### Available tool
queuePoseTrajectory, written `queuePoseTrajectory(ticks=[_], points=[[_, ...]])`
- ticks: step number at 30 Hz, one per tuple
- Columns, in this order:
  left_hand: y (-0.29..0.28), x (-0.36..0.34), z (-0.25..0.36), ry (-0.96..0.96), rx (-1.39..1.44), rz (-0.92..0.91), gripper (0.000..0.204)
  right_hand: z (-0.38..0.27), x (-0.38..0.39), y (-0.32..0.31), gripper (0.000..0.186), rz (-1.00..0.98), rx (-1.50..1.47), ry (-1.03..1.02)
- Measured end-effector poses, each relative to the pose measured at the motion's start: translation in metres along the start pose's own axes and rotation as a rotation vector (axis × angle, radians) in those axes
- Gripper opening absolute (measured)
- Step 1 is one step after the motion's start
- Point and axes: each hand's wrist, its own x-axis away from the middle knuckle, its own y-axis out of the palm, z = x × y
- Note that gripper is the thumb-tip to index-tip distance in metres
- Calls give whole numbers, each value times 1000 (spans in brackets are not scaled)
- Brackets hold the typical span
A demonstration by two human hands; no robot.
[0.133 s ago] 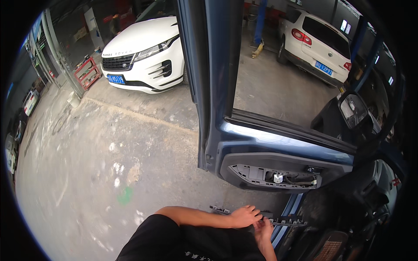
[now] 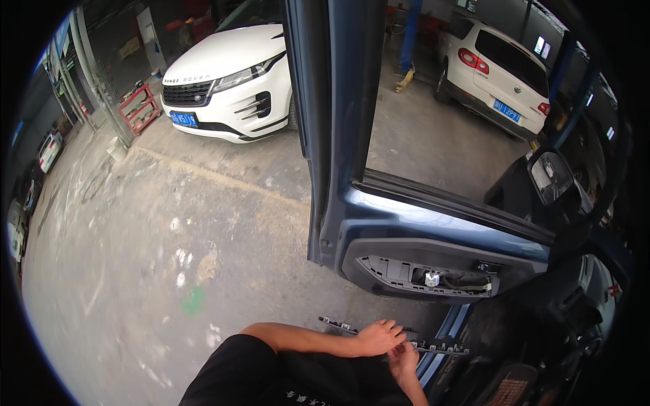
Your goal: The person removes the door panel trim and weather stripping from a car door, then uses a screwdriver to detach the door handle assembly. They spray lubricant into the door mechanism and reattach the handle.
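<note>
A long dark trim strip (image 2: 443, 349) with several light clips along its edge lies across the front of my body. My left hand (image 2: 379, 337) is closed over its middle, fingers curled on the far side. Right beside it, my right hand (image 2: 404, 360) pinches the same strip from below, close to the left fingertips. What the fingers press on there is partly hidden. Just beyond the strip stands an open blue car door (image 2: 433, 223). Its dark inner panel (image 2: 365, 252) has a long recess (image 2: 396, 269) with wiring and a bright metal piece inside.
At right are the door mirror (image 2: 550, 174) and the dark car interior (image 2: 521, 338). Two white cars, one at left (image 2: 237, 81) and one at right (image 2: 497, 81), stand beyond the door. A red rack (image 2: 140, 109) and a white bucket (image 2: 117, 149) are at far left.
The trim strip has shifted slightly left between my hands, its right end dipping a little. My right hand has moved slightly left. The head view has shifted a little.
</note>
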Motion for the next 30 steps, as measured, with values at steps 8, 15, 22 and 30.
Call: queuePoseTrajectory(ticks=[8,15,22,30], points=[[-13,-35,5,-464,407,-444,19,-9,-11,-12,21,-185,244,186],[59,-48,-5,-807,556,-343,27,-37,-12,-49,26,-291,324,317],[131,-31,46,-1206,1136,-543,28,-72,-11,-110,33,-410,493,315],[129,-74,108,-842,826,-479,27,-132,17,-178,55,-564,1185,65]])
